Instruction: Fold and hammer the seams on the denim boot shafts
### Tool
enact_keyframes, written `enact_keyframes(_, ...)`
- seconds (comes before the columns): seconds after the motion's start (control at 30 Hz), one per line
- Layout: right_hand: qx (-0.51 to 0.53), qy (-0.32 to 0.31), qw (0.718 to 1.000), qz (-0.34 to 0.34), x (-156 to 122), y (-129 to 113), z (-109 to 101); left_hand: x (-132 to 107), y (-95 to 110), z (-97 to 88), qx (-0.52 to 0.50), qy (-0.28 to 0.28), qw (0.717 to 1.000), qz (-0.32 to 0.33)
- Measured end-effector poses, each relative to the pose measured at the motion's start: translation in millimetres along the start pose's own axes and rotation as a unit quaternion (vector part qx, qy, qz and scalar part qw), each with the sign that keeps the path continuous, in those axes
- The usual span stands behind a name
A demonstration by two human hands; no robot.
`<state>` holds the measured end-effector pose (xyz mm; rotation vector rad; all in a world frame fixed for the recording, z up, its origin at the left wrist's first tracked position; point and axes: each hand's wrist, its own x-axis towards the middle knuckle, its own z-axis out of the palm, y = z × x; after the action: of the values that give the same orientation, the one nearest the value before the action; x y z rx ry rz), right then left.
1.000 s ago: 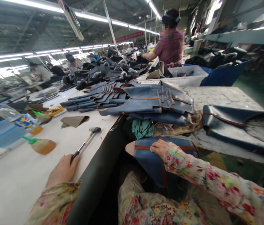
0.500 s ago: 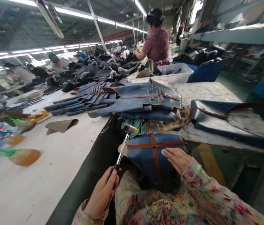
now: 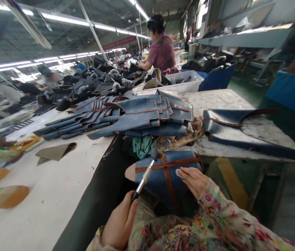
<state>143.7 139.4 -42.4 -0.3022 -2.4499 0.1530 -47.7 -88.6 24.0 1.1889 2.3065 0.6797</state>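
Note:
My left hand point(image 3: 118, 225) is closed around the black handle of a small hammer point(image 3: 146, 174). The hammer's head sits over the brown cross straps of a blue leather piece point(image 3: 160, 174) resting in my lap. My right hand point(image 3: 194, 181) lies on the right side of that piece, fingers pressed flat against it. Both arms wear floral sleeves.
A stack of blue leather pieces point(image 3: 126, 115) covers the worktable point(image 3: 45, 198). Another blue piece point(image 3: 231, 129) lies on the marbled table at right. Glue bottles point(image 3: 6, 195) and a tan scrap point(image 3: 54, 151) sit at left. A person in a purple shirt point(image 3: 161, 52) works farther along.
My left hand picked the hammer up off the table and brought it over the blue piece in my lap. The view has shifted to the right.

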Motion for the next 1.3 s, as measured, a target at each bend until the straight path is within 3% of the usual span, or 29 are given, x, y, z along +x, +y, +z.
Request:
enact_keyframes(0.1,-0.009,0.007,1.0,-0.001,-0.4,0.0,1.1,1.7,-7.1,7.0,0.045,-0.043,0.998,-0.02)
enact_keyframes(0.27,0.002,0.041,0.999,-0.004,-2.2,0.6,4.6,2.6,-6.0,5.6,0.026,0.032,0.999,0.03)
enact_keyframes(0.43,-0.004,0.048,0.999,0.01,-2.7,0.9,4.8,3.6,-10.2,14.1,0.065,-0.043,0.997,0.006)
enact_keyframes(0.6,-0.015,0.009,1.0,0.006,-4.4,0.5,-2.7,2.9,-9.5,11.2,-0.004,0.082,0.996,0.034)
enact_keyframes(0.77,-0.014,0.009,1.0,0.025,-6.1,1.5,-2.8,8.8,-10.7,9.6,0.02,-0.028,0.999,-0.002)
enact_keyframes(0.93,-0.002,0.015,0.999,0.035,-7.5,0.8,-2.9,14.6,4.5,8.2,-0.02,0.053,0.998,0.026)
enact_keyframes(1.1,0.008,0.026,0.999,0.036,-7.2,-1.0,-4.6,22.1,19.7,21.6,-0.003,-0.018,1.0,0.015)
enact_keyframes(1.3,0.01,0.06,0.998,0.02,-7.4,0.2,-2.3,29.4,28.2,27.3,-0.011,0.036,0.997,0.069)
